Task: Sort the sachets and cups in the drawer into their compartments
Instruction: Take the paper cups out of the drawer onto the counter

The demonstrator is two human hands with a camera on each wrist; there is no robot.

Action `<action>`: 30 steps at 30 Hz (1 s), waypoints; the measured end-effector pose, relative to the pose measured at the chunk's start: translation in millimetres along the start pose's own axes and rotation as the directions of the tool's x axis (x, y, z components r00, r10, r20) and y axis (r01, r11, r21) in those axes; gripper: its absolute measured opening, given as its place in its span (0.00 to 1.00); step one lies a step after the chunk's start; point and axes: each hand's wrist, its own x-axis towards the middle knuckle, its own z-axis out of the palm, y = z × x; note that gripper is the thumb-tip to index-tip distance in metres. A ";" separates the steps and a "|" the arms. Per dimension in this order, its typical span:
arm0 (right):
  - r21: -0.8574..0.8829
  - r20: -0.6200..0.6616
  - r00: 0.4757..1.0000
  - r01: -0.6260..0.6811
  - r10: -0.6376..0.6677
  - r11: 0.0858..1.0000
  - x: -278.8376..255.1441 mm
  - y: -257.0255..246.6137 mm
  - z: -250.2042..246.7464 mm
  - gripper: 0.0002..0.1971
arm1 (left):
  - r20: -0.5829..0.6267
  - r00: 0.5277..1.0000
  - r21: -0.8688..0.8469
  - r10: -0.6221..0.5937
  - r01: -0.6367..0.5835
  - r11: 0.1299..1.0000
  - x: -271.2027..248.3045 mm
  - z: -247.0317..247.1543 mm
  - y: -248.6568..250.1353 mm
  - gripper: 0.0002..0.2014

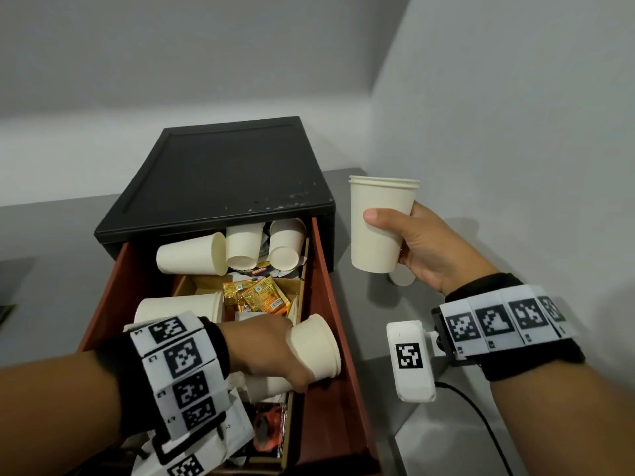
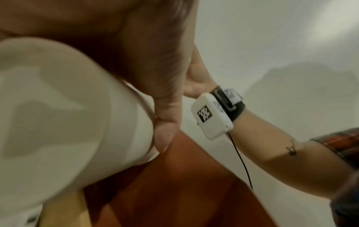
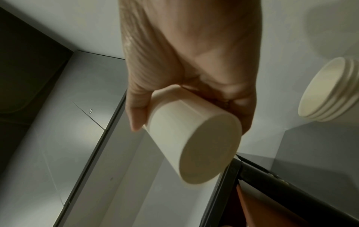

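Observation:
The red-brown drawer [image 1: 324, 286] is pulled out of a black unit [image 1: 220, 173]. My left hand [image 1: 271, 352] grips a cream paper cup [image 1: 316, 345] lying sideways over the drawer's front right part; up close the cup [image 2: 58, 115] fills the left wrist view under my fingers [image 2: 165, 95]. To the right of the drawer, my right hand [image 1: 417, 238] holds upright a stack of two cream cups [image 1: 379, 225] above the counter, the stack's base [image 3: 204, 147] facing the right wrist camera. Three loose cups [image 1: 237, 249] lie at the drawer's back. Orange sachets [image 1: 254, 295] sit in a cardboard compartment.
Another cup [image 1: 175, 305] lies left of the sachets. More stacked cups [image 3: 330, 92] lie on the grey counter [image 1: 378, 338] behind my right hand. Dark and orange packets [image 1: 271, 431] fill the drawer's front. A black cable [image 1: 481, 420] trails from the right wrist camera [image 1: 410, 359].

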 end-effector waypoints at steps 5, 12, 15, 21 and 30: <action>0.019 -0.010 0.998 0.068 -0.068 0.998 -0.8 -8.9 -0.6 0.24 | -0.184 0.979 -0.137 0.091 -0.117 0.984 -16.1 -44.1 -2.4 0.31; 0.049 -0.100 0.909 0.410 -0.404 0.911 0.4 -53.9 28.8 0.25 | -0.468 0.856 -0.350 0.221 -0.409 0.843 -25.1 -64.5 28.9 0.37; -0.011 -0.028 0.907 0.419 -0.419 0.908 -2.1 -62.6 42.9 0.28 | -0.518 0.811 -0.394 0.272 -0.508 0.766 -22.9 -63.4 41.0 0.32; -0.217 0.054 0.960 0.280 -0.275 0.935 -5.7 -48.6 40.3 0.42 | -0.623 0.716 -0.417 0.315 -0.645 0.640 -21.6 -60.8 46.2 0.31; -0.167 0.070 0.993 0.101 -0.090 0.981 -19.2 -6.0 24.1 0.45 | -0.598 0.728 -0.417 0.335 -0.639 0.646 -15.9 -51.1 49.0 0.37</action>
